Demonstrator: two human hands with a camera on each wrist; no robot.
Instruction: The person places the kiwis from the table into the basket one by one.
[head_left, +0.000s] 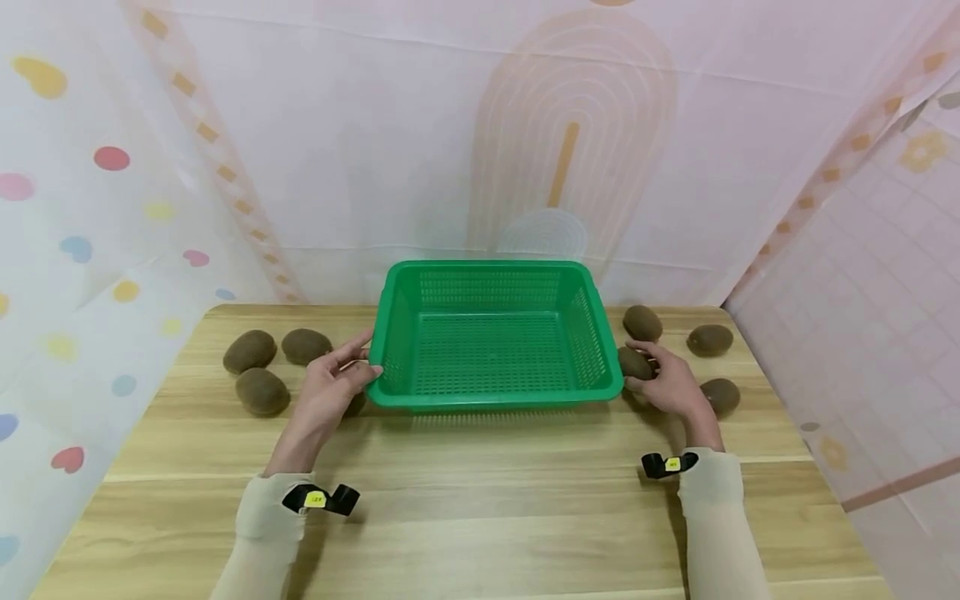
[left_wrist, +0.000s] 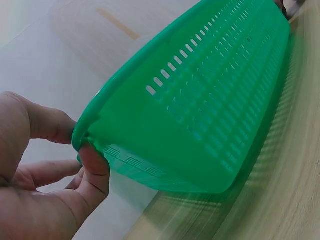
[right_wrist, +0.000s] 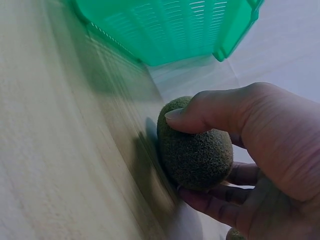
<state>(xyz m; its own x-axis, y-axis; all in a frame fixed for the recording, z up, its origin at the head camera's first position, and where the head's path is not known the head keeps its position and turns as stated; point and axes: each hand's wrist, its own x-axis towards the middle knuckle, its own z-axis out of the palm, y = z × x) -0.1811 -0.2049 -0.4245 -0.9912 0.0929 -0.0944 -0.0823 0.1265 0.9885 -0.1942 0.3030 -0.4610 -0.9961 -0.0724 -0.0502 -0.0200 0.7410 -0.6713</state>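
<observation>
While the left hand (head_left: 333, 383) has its grip clamped on the left rim of the green plastic basket (head_left: 487, 350) at mid-frame, the right hand (head_left: 667, 383) curls round a brown kiwifruit (head_left: 636, 364) by the basket's lower right corner. Three loose kiwifruits (head_left: 262, 392) lie at the left of the worktop (head_left: 495, 500); another (head_left: 355, 406) is mostly hidden by the left hand and basket. Three more kiwifruits (head_left: 710, 340) lie around the right hand. A patterned drape (head_left: 405, 167) rises behind. From the head, basket and held fruit look almost touching; the right wrist view shows a gap. Only the left wrist view reveals the basket's slotted outer wall (left_wrist: 215, 105) up close.
</observation>
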